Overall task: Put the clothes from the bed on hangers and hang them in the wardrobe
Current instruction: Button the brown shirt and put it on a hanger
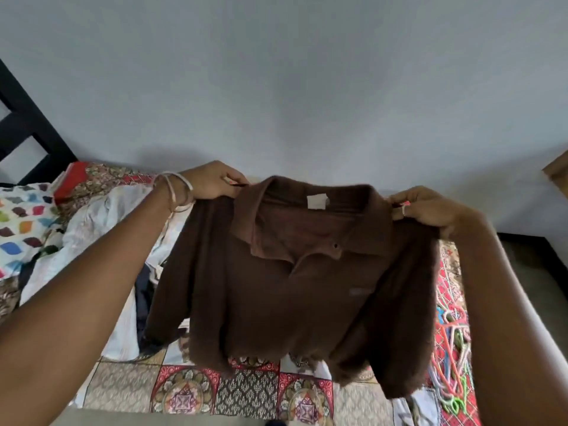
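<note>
Shoulders of the brown polo shirt (295,284) are pinched by left hand (209,181) and right hand (430,210), so it hangs spread above the bed (190,392); coloured hangers (451,358) lie at the right edge, nearer the right hand
</note>
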